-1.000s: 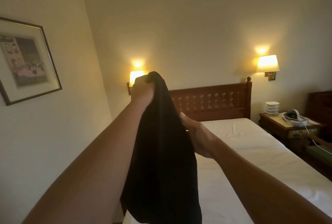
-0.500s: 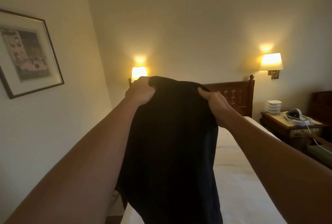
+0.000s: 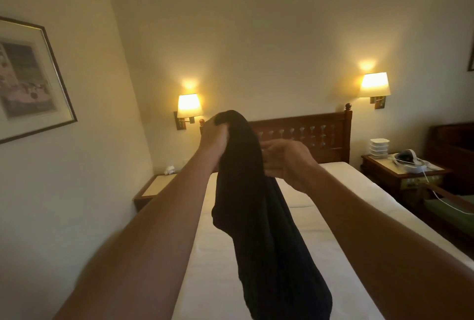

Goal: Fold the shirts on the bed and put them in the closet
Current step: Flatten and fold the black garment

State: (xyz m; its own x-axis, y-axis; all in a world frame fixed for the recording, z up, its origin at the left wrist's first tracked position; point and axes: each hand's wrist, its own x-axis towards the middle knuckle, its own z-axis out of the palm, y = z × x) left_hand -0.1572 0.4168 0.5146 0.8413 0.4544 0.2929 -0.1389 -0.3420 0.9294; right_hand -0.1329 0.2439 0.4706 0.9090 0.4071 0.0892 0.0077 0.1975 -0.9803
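Observation:
A black shirt (image 3: 259, 217) hangs in the air above the white bed (image 3: 341, 230), bunched into a narrow column. My left hand (image 3: 214, 137) grips its top end at chest height in front of the headboard. My right hand (image 3: 287, 159) is just to the right of the cloth, fingers curled and pinching its edge a little lower. The shirt's lower end drops out of the bottom of the view. No closet is in view.
A wooden headboard (image 3: 307, 135) stands against the far wall between two lit wall lamps (image 3: 189, 106). A nightstand (image 3: 154, 189) sits left of the bed. Another nightstand (image 3: 400, 173) at the right carries stacked white dishes and a corded device. A framed picture (image 3: 30, 81) hangs on the left wall.
Half a second ago both hands held the shirt spread wide. Now my right hand has come in towards the left and lower, and the shirt hangs bunched and narrow.

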